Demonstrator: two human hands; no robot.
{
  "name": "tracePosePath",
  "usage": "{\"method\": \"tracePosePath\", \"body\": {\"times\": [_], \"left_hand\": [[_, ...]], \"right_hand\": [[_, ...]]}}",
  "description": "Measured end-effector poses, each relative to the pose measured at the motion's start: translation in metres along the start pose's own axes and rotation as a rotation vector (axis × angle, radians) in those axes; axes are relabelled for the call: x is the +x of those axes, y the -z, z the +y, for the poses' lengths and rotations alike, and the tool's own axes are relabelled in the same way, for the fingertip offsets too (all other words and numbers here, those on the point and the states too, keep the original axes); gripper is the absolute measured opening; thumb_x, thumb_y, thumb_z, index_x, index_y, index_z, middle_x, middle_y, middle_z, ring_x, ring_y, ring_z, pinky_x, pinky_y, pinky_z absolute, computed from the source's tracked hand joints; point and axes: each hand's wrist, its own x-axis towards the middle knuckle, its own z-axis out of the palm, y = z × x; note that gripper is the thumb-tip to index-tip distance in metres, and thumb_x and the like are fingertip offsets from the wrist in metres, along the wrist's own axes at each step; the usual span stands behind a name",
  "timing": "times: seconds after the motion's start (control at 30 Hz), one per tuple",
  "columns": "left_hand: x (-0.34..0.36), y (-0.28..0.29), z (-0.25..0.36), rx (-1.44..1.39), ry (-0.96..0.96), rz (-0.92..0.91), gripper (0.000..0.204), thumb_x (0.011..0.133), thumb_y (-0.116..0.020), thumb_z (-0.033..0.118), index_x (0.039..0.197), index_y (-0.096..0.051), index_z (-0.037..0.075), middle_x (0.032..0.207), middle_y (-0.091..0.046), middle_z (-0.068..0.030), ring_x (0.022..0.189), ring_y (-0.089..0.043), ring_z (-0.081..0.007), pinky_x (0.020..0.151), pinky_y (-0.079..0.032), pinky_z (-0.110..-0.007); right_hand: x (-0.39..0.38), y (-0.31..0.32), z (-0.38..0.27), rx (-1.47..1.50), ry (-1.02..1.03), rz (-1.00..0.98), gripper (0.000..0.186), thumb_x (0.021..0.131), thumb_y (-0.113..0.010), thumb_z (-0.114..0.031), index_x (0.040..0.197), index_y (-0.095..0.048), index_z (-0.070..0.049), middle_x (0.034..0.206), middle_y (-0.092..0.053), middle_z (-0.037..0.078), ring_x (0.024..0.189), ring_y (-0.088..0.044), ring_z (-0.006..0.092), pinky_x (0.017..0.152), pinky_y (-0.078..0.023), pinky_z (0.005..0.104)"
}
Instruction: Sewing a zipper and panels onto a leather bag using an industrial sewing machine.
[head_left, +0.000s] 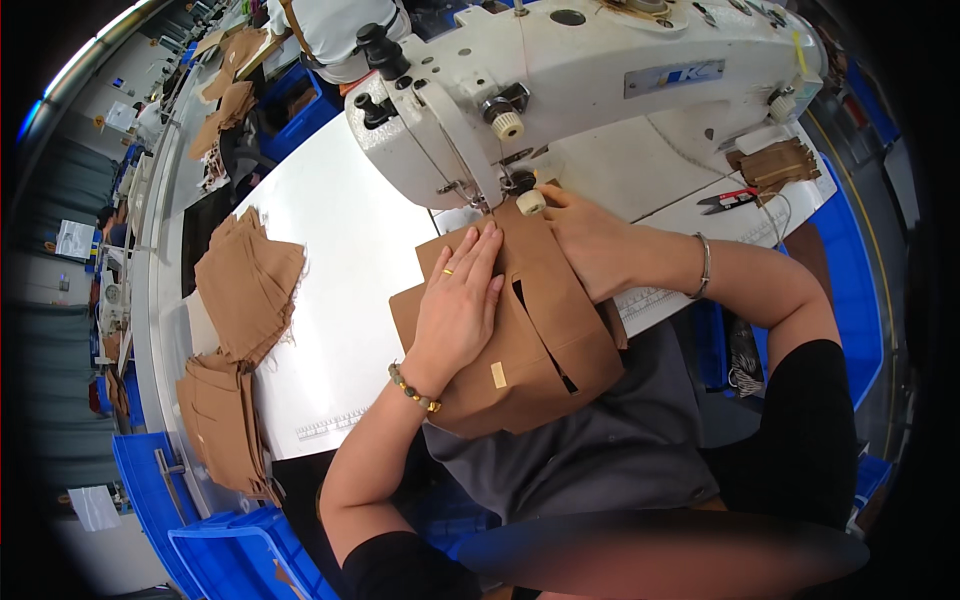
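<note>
There are two hands, one left hand [460,305] and one right hand [592,240], one ring [447,271], one beaded bracelet [412,388], one metal bangle [704,265], one sewing machine [590,90] with three pale knobs [508,126], one slitted brown panel [590,350] with one pale tag [499,375], one pair of red-handled snips [728,201], one small brown bundle [775,165], and two brown cloth stacks, an upper stack [245,285] and a lower stack [215,420], their layers too overlapped to count

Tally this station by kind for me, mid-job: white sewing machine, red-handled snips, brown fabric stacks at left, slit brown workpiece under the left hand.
White sewing machine: 1
Red-handled snips: 1
Brown fabric stacks at left: 2
Slit brown workpiece: 1
Total: 5
</note>
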Motion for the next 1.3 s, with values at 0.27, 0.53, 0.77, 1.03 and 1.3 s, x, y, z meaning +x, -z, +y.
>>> {"method": "tracePosePath", "body": {"times": [0.27, 0.53, 0.77, 1.03, 1.3], "left_hand": [[0.005, 0.000, -0.002, -0.002, -0.025, 0.067, 0.050, 0.099, -0.056, 0.010, 0.148, -0.048, 0.000, 0.148, -0.055, -0.0187, 0.138, -0.049, -0.0366, 0.116, -0.038, -0.046], [0.008, -0.001, -0.002, 0.001, -0.040, 0.101, 0.049, 0.097, -0.058, 0.007, 0.145, -0.049, -0.002, 0.144, -0.057, -0.0196, 0.135, -0.050, -0.0375, 0.114, -0.039, -0.045], [0.013, -0.002, -0.009, 0.011, -0.019, 0.112, 0.046, 0.097, -0.060, 0.007, 0.141, -0.053, -0.001, 0.146, -0.057, -0.0170, 0.136, -0.052, -0.0368, 0.113, -0.043, -0.043], [0.013, -0.007, -0.012, 0.063, -0.008, 0.153, 0.039, 0.097, -0.064, 0.010, 0.135, -0.062, 0.001, 0.144, -0.061, -0.0142, 0.134, -0.056, -0.0349, 0.110, -0.047, -0.041], [0.040, -0.003, -0.041, 0.079, 0.064, 0.203, 0.024, 0.098, -0.064, 0.017, 0.113, -0.071, -0.001, 0.105, -0.071, -0.0204, 0.096, -0.066, -0.0402, 0.082, -0.053, -0.046]], "right_hand": [[-0.006, -0.023, 0.003, 0.049, -0.046, 0.120, 0.046, 0.079, -0.069, -0.033, 0.115, -0.068, -0.004, 0.116, -0.068, 0.014, 0.115, -0.061, 0.0317, 0.116, -0.032, 0.0539], [-0.007, -0.018, 0.000, 0.055, -0.077, 0.122, 0.043, 0.080, -0.066, -0.028, 0.115, -0.068, -0.003, 0.118, -0.068, 0.014, 0.119, -0.060, 0.0329, 0.117, -0.032, 0.0561], [-0.007, -0.008, -0.007, 0.012, -0.114, 0.071, 0.042, 0.080, -0.065, -0.028, 0.113, -0.068, -0.003, 0.116, -0.068, 0.013, 0.119, -0.060, 0.0326, 0.116, -0.034, 0.0566], [-0.006, -0.015, -0.005, -0.031, -0.102, 0.106, 0.037, 0.079, -0.062, -0.021, 0.109, -0.069, 0.000, 0.113, -0.068, 0.014, 0.116, -0.061, 0.0321, 0.116, -0.035, 0.0578], [-0.007, -0.011, -0.006, -0.013, -0.113, 0.055, 0.033, 0.077, -0.062, -0.021, 0.101, -0.068, 0.001, 0.106, -0.067, 0.016, 0.111, -0.061, 0.0347, 0.116, -0.032, 0.0588]]}}
